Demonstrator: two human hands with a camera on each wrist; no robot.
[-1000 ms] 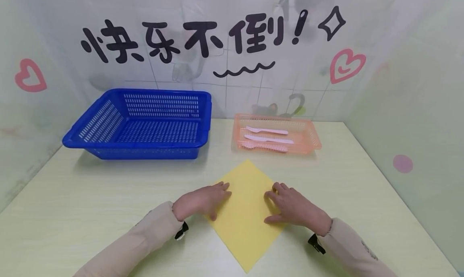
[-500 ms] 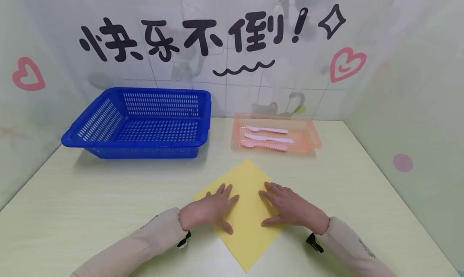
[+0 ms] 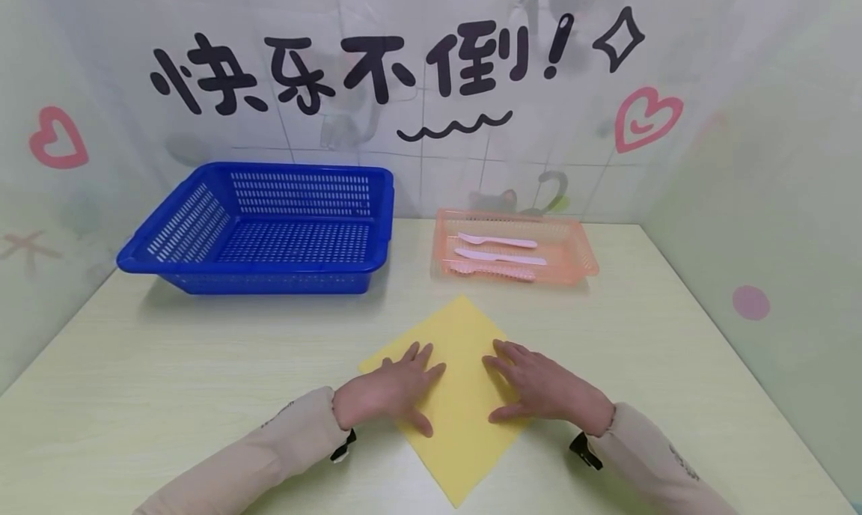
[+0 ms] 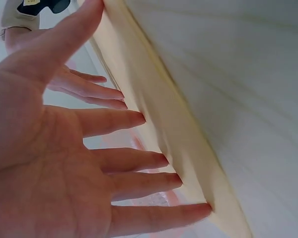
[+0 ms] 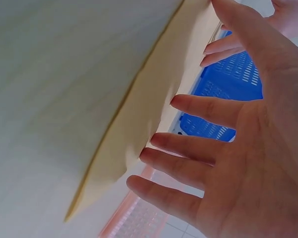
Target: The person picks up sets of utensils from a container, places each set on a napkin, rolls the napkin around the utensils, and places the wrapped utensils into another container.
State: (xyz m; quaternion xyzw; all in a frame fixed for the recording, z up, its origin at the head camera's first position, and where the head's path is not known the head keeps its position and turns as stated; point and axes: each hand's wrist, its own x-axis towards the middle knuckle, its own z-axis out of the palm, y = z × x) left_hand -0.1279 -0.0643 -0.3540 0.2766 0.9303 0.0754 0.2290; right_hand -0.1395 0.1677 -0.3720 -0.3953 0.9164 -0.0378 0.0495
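Near the front of the counter, between the left hand and the right hand, I see the yellow sheet lying flat as a diamond, one corner pointing toward the bottom of my head view and the opposite one away. Both hands are spread wide and grip nothing; the wrist views give me straight, parted fingers with tips on the yellow surface, though I cannot tell how hard they press. A strip of yellow shows between the two sets of fingers. Its left corner peeks out just beyond the left wrist, its right corner is hidden by the right hand, and the near and far corners lie uncovered.

Past the far corner I have a band of counter before the blue basket at back left and the pale orange tray at back right, where pink cutlery lies. A gap separates basket from tray. Sideways I get generous room toward the left wall, somewhat less toward the right wall.
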